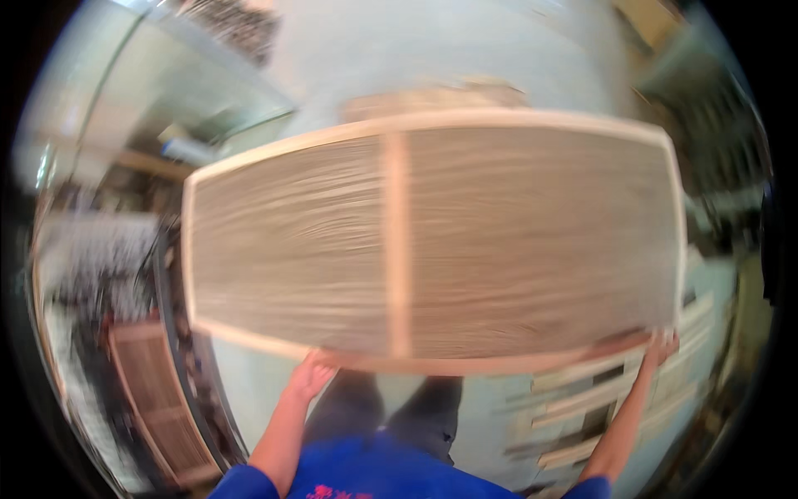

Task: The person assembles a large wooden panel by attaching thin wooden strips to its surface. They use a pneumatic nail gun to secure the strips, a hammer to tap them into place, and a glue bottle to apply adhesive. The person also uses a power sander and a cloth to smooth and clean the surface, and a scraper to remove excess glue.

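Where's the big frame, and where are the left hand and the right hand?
Frame (398, 245): head view, on its middle bar.
Left hand (311, 375): head view, on the middle of the hand.
Right hand (662, 347): head view, on the middle of the hand.

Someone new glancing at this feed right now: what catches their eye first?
Most likely the large wood-framed panel filling the middle, split by a pale crossbar. The left hand and right hand hold its near edge. Next come the bright blue shirt at the bottom and a smaller framed panel at lower left.
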A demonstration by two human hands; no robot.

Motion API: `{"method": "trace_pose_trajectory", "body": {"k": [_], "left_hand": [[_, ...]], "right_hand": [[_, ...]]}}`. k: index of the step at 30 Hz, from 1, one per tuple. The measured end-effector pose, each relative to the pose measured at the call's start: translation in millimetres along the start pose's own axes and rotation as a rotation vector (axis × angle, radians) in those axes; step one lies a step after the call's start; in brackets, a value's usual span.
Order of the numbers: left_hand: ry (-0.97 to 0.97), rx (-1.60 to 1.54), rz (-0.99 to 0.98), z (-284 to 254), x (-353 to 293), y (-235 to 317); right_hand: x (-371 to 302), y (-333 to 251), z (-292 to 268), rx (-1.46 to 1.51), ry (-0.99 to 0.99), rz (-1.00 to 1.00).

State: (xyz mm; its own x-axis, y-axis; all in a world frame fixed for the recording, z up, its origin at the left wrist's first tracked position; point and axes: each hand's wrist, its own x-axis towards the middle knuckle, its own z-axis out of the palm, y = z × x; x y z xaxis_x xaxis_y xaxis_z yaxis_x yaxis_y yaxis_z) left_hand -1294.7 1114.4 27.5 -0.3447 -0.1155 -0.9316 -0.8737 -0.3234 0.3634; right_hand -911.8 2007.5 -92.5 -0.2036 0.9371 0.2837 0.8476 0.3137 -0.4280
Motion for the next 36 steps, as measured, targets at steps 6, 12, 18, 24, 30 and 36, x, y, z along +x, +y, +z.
{"method": "trace_pose_trajectory", "body": {"k": [6,12,18,24,30,36], "left_hand": [[0.173,-0.203,0.234,-156.0,64.0,64.9],[0.286,-0.332,0.477,-317.1,161.5,151.8],[0.172,-0.428,0.357,-294.1,132.8,241.3],[0.056,-0.619,0.385,-312.8,114.8,265.0],[0.058,-0.600,0.200,-323.0,114.7,277.7],[0.023,-0.844,0.134,-329.6,102.6,300.9]], "right_hand": [[-314.2,-394.4,-10.7,0.444,-0.414,-0.288],[-591.7,-785.9,71.0,0.539,-0.931,-1.201],[-620.0,-1055.3,270.7,0.175,-0.640,-1.385],[-597.7,-1189.3,361.8,-0.147,-0.801,-1.414],[-599.8,-1200.3,350.8,-0.176,-0.973,-0.965],[-663.5,-1210.3,322.5,-0.349,-0.888,-1.128]]}}
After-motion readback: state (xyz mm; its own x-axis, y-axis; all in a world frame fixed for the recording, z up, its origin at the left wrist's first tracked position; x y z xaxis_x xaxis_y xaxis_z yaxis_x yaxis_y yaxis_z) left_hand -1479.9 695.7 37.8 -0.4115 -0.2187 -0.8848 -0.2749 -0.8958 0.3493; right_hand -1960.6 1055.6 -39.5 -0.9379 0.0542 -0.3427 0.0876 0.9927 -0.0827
